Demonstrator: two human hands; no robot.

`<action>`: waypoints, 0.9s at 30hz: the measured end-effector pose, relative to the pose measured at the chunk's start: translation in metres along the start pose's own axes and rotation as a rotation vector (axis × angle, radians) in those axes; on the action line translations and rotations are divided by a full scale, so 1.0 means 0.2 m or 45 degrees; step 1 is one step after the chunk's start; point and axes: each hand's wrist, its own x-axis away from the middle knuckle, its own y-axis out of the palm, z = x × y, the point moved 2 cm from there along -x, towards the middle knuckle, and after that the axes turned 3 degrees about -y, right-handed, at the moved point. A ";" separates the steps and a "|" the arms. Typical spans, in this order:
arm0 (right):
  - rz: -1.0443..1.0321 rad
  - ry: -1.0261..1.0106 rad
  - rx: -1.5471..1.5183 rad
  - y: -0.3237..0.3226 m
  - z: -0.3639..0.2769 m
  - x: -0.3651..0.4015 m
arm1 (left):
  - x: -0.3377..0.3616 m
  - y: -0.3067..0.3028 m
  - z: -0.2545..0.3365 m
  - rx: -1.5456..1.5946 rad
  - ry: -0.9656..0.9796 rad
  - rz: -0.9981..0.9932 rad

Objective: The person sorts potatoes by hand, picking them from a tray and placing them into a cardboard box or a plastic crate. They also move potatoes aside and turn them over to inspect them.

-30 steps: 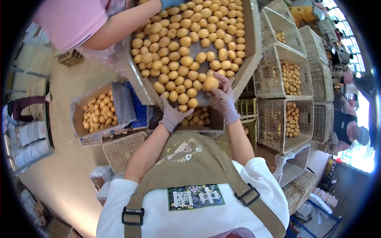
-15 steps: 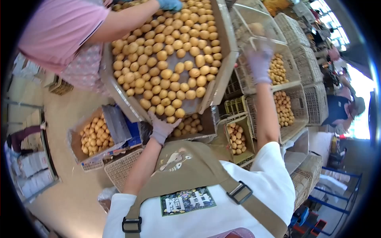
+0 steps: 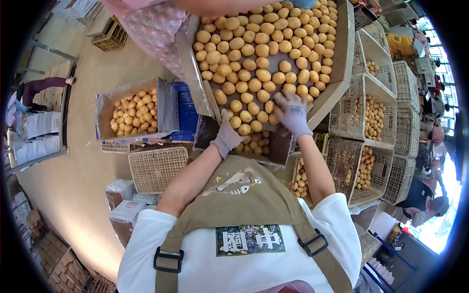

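Note:
A sorting tray with raised grey sides [image 3: 339, 73] holds many round, yellow-brown fruits [image 3: 248, 51]. At its narrow near end, my left hand [image 3: 226, 138], in a pale lilac glove, rests by the left side with thumb and fingers apart and nothing in it. My right hand [image 3: 293, 113], gloved alike, reaches in at the right side of that end. Its fingers are spread over the fruits there, touching the nearest ones. Below the opening, between my hands, a lined box [image 3: 278, 155] has more of these fruits in it.
To the left stands a lined carton [image 3: 105, 105] of fruits, with an upturned plastic crate [image 3: 157, 168] below it. Fruit-filled crates [image 3: 383, 110] are stacked on the right. A co-worker's arm [image 3: 220, 6] crosses the tray's far end; another person [image 3: 424, 199] is at far right.
My right hand has come from over the crates on the right to the fruits at the tray's near end. My left hand stays by the tray's left side. The view has shifted.

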 end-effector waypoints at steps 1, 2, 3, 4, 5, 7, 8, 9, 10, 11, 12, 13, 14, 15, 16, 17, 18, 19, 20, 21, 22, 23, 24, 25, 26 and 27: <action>0.248 0.130 -0.058 -0.02 -0.01 -0.01 | 0.00 -0.01 -0.01 -0.043 0.005 -0.017; 0.394 0.054 -0.041 -0.06 -0.08 0.00 | 0.00 0.00 -0.02 -0.090 0.009 -0.037; 0.328 -0.094 -0.063 -0.03 -0.12 0.00 | 0.00 0.00 -0.02 -0.137 0.017 -0.058; 0.264 -0.237 -0.090 0.01 -0.14 0.00 | 0.01 0.03 0.01 -0.023 -0.115 0.027; 0.166 -0.197 -0.072 0.03 -0.12 -0.01 | 0.02 0.05 0.03 0.100 -0.239 0.124; 0.434 -0.012 -0.103 -0.02 -0.05 -0.08 | -0.10 -0.07 -0.03 0.000 -0.128 -0.157; 0.687 0.061 -0.040 -0.09 -0.07 -0.08 | -0.11 -0.07 -0.03 0.026 -0.109 -0.204; 0.537 0.058 -0.155 -0.07 -0.08 -0.10 | -0.11 -0.08 -0.04 0.053 -0.091 -0.251; 0.325 -0.042 -0.153 0.06 -0.10 -0.07 | -0.04 0.00 0.00 0.142 -0.117 -0.208; 0.241 -0.047 -0.116 0.11 -0.15 -0.02 | 0.00 0.06 0.03 0.228 -0.141 -0.168; 0.158 -0.053 -0.076 0.14 -0.19 0.01 | 0.02 0.09 0.03 0.228 -0.141 -0.141; 0.046 -0.029 -0.145 0.10 -0.19 0.01 | 0.02 0.10 0.03 0.233 -0.137 -0.114; 0.079 -0.023 -0.143 0.10 -0.18 0.00 | 0.02 0.10 0.03 0.241 -0.133 -0.082; 0.108 -0.011 -0.145 0.10 -0.18 -0.02 | 0.02 0.09 0.02 0.234 -0.140 -0.078; 0.139 0.007 -0.148 0.10 -0.18 -0.02 | -0.01 0.06 0.00 0.223 -0.151 -0.073; 0.127 0.088 -0.208 0.03 -0.24 -0.05 | -0.02 0.06 0.00 0.207 -0.163 -0.074; 0.228 0.039 -0.286 0.05 -0.27 -0.08 | -0.03 0.07 0.00 0.219 -0.178 -0.055; 0.271 -0.092 -0.185 0.06 -0.32 -0.10 | -0.02 0.08 0.01 0.234 -0.190 -0.037; 0.315 -0.225 -0.085 0.07 -0.36 -0.12 | -0.01 0.09 0.01 0.247 -0.200 -0.016; 0.194 -0.214 0.002 0.10 -0.33 -0.14 | -0.01 0.08 0.01 0.272 -0.202 -0.039; 0.171 -0.227 0.084 0.09 -0.27 -0.14 | -0.02 0.06 0.00 0.293 -0.205 -0.064; 0.179 -0.152 0.057 0.07 -0.24 -0.15 | -0.02 0.06 0.01 0.316 -0.204 -0.097; 0.181 -0.082 0.034 0.06 -0.21 -0.15 | -0.03 0.06 0.02 0.303 -0.184 -0.099; 0.160 -0.058 0.054 0.06 -0.14 -0.18 | -0.02 0.06 0.01 0.294 -0.166 -0.100; 0.299 -0.093 0.060 0.05 -0.11 -0.17 | -0.02 0.07 0.01 0.287 -0.145 -0.105; 0.300 -0.118 0.004 0.04 -0.06 -0.19 | -0.01 0.08 0.01 0.283 -0.127 -0.082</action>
